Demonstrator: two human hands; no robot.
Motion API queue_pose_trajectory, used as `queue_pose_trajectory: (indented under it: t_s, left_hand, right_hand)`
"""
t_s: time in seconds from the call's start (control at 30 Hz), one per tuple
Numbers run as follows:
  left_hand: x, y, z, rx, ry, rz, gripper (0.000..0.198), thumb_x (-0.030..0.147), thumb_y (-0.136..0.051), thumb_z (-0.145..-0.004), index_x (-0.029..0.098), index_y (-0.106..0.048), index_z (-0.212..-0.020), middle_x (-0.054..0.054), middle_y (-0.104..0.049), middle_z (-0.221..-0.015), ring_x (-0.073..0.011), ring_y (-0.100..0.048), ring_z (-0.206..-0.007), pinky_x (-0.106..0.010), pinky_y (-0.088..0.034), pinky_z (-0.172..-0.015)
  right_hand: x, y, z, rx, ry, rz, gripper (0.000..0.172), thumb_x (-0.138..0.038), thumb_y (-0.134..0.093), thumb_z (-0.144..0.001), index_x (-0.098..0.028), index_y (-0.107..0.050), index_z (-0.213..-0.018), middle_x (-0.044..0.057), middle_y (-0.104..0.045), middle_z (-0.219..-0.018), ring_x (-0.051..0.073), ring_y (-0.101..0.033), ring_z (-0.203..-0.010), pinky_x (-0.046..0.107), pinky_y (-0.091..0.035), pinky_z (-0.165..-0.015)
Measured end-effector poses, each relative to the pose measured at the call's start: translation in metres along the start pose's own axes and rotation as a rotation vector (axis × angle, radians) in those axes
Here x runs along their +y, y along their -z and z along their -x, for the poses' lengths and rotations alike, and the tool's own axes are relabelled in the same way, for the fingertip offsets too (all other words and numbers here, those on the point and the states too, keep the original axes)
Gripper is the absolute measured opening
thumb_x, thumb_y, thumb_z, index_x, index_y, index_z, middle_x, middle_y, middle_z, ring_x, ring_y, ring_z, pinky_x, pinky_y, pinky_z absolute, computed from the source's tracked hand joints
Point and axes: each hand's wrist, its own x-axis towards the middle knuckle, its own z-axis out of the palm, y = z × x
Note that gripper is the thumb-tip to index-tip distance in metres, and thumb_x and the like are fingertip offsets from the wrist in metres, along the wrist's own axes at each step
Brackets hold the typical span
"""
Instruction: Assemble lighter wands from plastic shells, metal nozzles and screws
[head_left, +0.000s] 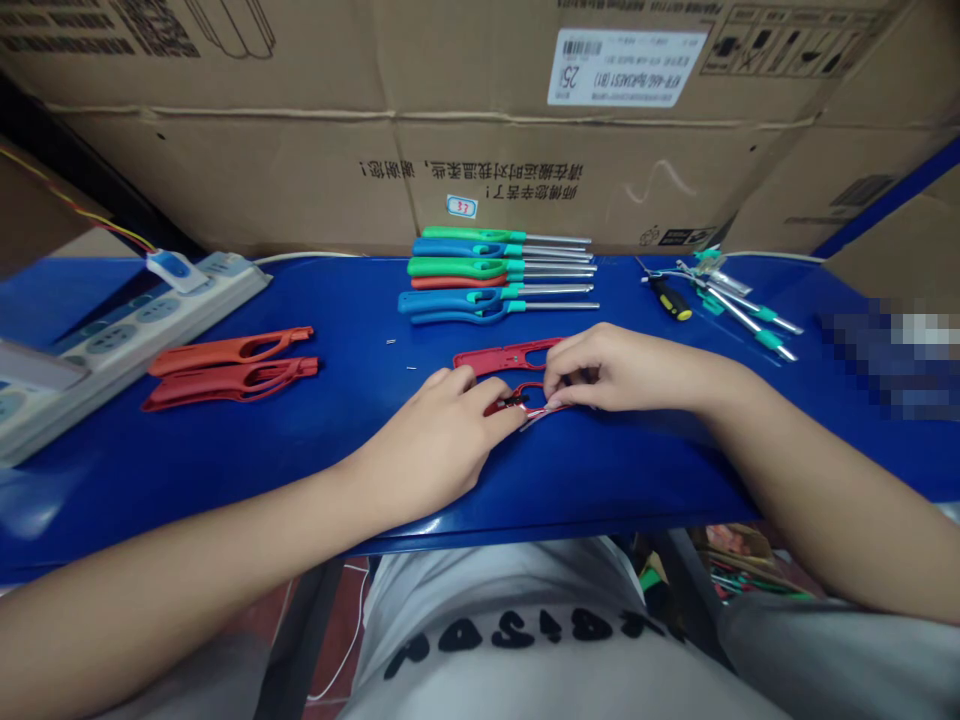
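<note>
My left hand [442, 435] is closed with its fingertips on a red lighter handle half [534, 388], which lies low over the table with a small black part inside. My right hand [611, 368] pinches the right end of that same handle half; a thin pale strip shows under its fingertips, too small to name. Just behind, a second red handle half [491, 359] lies flat, its right end partly covered by my right hand. Two tiny metal pins, one a silver pin [411, 368], rest left of it.
Several assembled gas lighters [480, 268] are stacked at the back. Two red handles [232, 382] lie left, beside a white power strip [150, 340]. Metal lighter tubes [750, 310] and a black-yellow screwdriver [670, 298] lie right. A cardboard box [300, 180] walls the blue table's [337, 420] back.
</note>
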Motion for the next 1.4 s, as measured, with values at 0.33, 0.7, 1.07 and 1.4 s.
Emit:
queue_pose_trajectory:
  t_s: [0.33, 0.7, 1.07, 1.4]
  left_hand:
    - [-0.001, -0.001, -0.002, 0.002, 0.028, 0.096, 0.045, 0.015, -0.045, -0.099, 0.028, -0.056, -0.140, -0.010, -0.062, -0.123, -0.0264, -0.053, -0.102, -0.041, -0.045, -0.087]
    - [-0.003, -0.001, -0.001, -0.016, 0.010, 0.078, 0.048, 0.014, -0.043, -0.098, 0.031, -0.059, -0.141, -0.012, -0.059, -0.125, -0.0286, -0.051, -0.104, -0.042, -0.046, -0.085]
    - [-0.006, -0.001, -0.002, -0.006, 0.009, 0.138, 0.052, 0.013, -0.045, -0.096, 0.037, -0.058, -0.141, -0.010, -0.059, -0.124, -0.0279, -0.052, -0.102, -0.043, -0.047, -0.085]
    - [-0.015, -0.005, -0.005, 0.036, -0.023, 0.138, 0.053, 0.011, -0.045, -0.097, 0.038, -0.057, -0.141, -0.009, -0.060, -0.128, -0.0282, -0.053, -0.107, -0.043, -0.046, -0.086]
  right_hand:
    - [-0.002, 0.000, 0.000, -0.016, 0.018, 0.017, 0.013, -0.022, -0.062, -0.091, -0.017, -0.074, -0.094, 0.004, -0.071, -0.085, 0.014, -0.061, -0.074, 0.026, -0.043, -0.068]
    - [-0.005, 0.012, 0.009, -0.142, 0.025, -0.042, 0.015, -0.025, -0.064, -0.089, -0.014, -0.075, -0.093, 0.005, -0.067, -0.091, 0.012, -0.059, -0.073, 0.024, -0.048, -0.069]
    - [0.000, 0.021, 0.013, 0.009, 0.043, -0.016, 0.028, -0.039, -0.063, -0.092, -0.020, -0.075, -0.108, 0.007, -0.059, -0.112, 0.013, -0.058, -0.083, 0.027, -0.050, -0.077]
    - [0.109, 0.083, 0.081, 0.776, -0.921, 0.380, 0.020, -0.017, -0.061, -0.080, -0.012, -0.073, -0.095, 0.018, -0.067, -0.102, 0.027, -0.060, -0.095, 0.039, -0.043, -0.088]
